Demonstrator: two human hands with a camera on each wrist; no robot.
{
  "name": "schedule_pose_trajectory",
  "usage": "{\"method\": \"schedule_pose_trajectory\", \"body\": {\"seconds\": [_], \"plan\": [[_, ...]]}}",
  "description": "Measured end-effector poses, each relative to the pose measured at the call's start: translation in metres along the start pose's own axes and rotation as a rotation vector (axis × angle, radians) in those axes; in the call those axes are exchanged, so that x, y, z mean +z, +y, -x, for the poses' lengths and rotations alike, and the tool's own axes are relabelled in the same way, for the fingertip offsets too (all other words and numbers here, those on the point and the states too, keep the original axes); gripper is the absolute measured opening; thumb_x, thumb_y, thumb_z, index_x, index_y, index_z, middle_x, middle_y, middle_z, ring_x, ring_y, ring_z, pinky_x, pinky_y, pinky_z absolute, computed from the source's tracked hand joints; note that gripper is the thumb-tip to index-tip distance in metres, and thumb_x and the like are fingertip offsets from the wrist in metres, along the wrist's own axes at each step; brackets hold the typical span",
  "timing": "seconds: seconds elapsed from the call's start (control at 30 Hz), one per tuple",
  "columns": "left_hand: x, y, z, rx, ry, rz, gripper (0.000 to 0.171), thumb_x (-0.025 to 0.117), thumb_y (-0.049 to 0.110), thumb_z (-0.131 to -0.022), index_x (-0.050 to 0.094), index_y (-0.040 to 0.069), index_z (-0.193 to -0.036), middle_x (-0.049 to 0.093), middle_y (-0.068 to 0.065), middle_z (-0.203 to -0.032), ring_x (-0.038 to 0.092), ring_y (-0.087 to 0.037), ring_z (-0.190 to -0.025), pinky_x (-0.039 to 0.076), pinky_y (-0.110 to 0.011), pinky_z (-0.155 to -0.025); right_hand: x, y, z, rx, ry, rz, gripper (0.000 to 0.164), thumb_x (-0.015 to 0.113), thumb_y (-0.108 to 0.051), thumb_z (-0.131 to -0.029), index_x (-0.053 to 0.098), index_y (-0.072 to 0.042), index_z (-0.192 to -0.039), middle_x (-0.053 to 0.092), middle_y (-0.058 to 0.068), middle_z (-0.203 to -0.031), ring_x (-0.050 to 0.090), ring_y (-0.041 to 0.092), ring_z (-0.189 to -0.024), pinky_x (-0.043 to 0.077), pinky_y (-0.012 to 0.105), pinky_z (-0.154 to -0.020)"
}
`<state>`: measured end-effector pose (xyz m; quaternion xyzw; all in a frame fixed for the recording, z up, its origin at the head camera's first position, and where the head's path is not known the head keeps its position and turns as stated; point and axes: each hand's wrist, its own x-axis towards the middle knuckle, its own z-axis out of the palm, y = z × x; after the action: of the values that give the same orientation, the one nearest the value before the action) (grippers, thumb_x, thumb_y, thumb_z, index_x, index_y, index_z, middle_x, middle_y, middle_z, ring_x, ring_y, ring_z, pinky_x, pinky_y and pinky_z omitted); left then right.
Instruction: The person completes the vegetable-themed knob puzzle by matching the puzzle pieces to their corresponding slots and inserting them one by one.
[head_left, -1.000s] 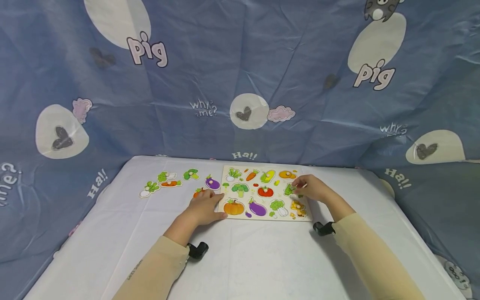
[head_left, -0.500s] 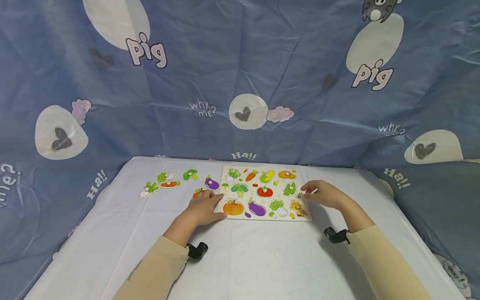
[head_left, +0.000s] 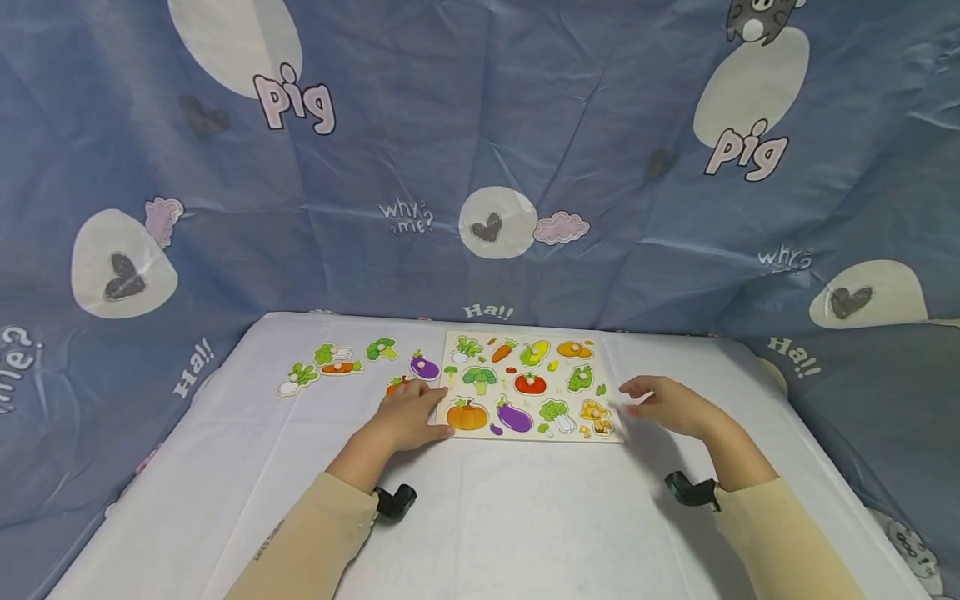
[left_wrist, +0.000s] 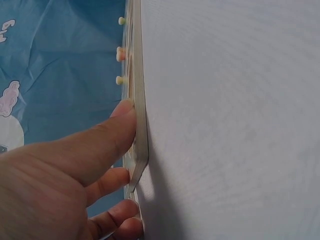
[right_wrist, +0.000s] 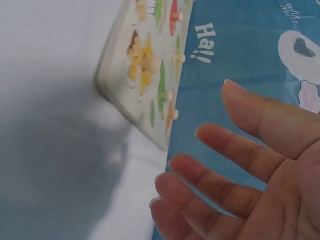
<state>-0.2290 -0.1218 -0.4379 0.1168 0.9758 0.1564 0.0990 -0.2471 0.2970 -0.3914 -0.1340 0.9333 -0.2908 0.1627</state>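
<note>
A flat puzzle board (head_left: 551,392) printed with vegetables lies on the white table. My left hand (head_left: 405,415) holds its near left corner, the thumb (left_wrist: 117,131) along the near edge and the other fingers at the left side. Just off the board's right edge, my right hand (head_left: 671,407) is in the air, holding nothing, its fingers (right_wrist: 220,140) spread and slightly bent. Knobbed pieces on the board include a tomato (head_left: 531,384), a green leafy piece (head_left: 580,379) and a mushroom piece (head_left: 595,416).
Loose pieces lie left of the board: an eggplant (head_left: 425,367), broccoli (head_left: 382,348), a carrot (head_left: 342,367), a bok choy (head_left: 333,353) and a white radish (head_left: 297,379). A pumpkin piece (head_left: 397,384) is partly hidden by my left hand. A blue printed cloth (head_left: 420,275) hangs behind.
My right hand has drawn back from the green leafy piece to the right, off the board, and its fingers have spread. My left hand has stayed at the corner.
</note>
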Motion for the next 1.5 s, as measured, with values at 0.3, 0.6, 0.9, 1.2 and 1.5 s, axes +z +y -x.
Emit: {"method": "schedule_pose_trajectory", "body": {"seconds": [0.3,0.6,0.9,1.2,1.5], "plan": [[0.001,-0.001,-0.001,-0.002,0.003,0.004,0.074,0.074,0.046,-0.088,0.048,0.014,-0.15,0.049,-0.017,-0.131,0.044,-0.034,-0.119,0.036,-0.054,-0.105,0.014,0.011,0.009,-0.021,0.007,0.025,0.058,0.073,-0.028,-0.093,0.053,0.0,-0.139,0.052,0.028,-0.138,0.048,0.049,-0.126,0.042,0.06,-0.099],[0.001,-0.002,-0.001,0.003,-0.003,0.004,0.074,0.074,0.046,-0.089,0.047,0.015,-0.151,0.048,-0.017,-0.133,0.044,-0.034,-0.12,0.036,-0.053,-0.105,0.025,0.02,0.0,-0.056,-0.001,0.054,0.075,0.075,-0.034,-0.09,0.044,0.001,-0.147,0.037,0.032,-0.15,0.03,0.053,-0.14,0.027,0.065,-0.11],[0.002,-0.002,-0.002,0.009,-0.002,-0.002,0.074,0.074,0.046,-0.089,0.047,0.015,-0.151,0.049,-0.016,-0.131,0.044,-0.033,-0.118,0.037,-0.053,-0.104,0.031,0.023,-0.002,-0.021,-0.015,0.108,0.072,0.076,-0.037,-0.088,0.048,-0.005,-0.147,0.037,0.032,-0.15,0.029,0.053,-0.14,0.025,0.069,-0.109],[0.003,-0.002,-0.003,-0.005,0.005,0.006,0.076,0.074,0.047,-0.088,0.047,0.016,-0.151,0.049,-0.016,-0.132,0.044,-0.034,-0.119,0.036,-0.054,-0.105,0.031,0.021,-0.001,-0.012,-0.036,0.155,0.071,0.075,-0.037,-0.088,0.049,-0.008,-0.147,0.032,0.035,-0.151,0.026,0.058,-0.139,0.024,0.074,-0.105],[0.001,-0.001,-0.001,0.001,0.003,-0.01,0.076,0.074,0.047,-0.088,0.046,0.015,-0.151,0.049,-0.016,-0.131,0.045,-0.034,-0.118,0.037,-0.053,-0.105,0.033,0.019,0.002,0.021,-0.033,0.168,0.071,0.073,-0.038,-0.09,0.047,-0.01,-0.149,0.03,0.032,-0.154,0.025,0.059,-0.138,0.024,0.076,-0.103]]}}
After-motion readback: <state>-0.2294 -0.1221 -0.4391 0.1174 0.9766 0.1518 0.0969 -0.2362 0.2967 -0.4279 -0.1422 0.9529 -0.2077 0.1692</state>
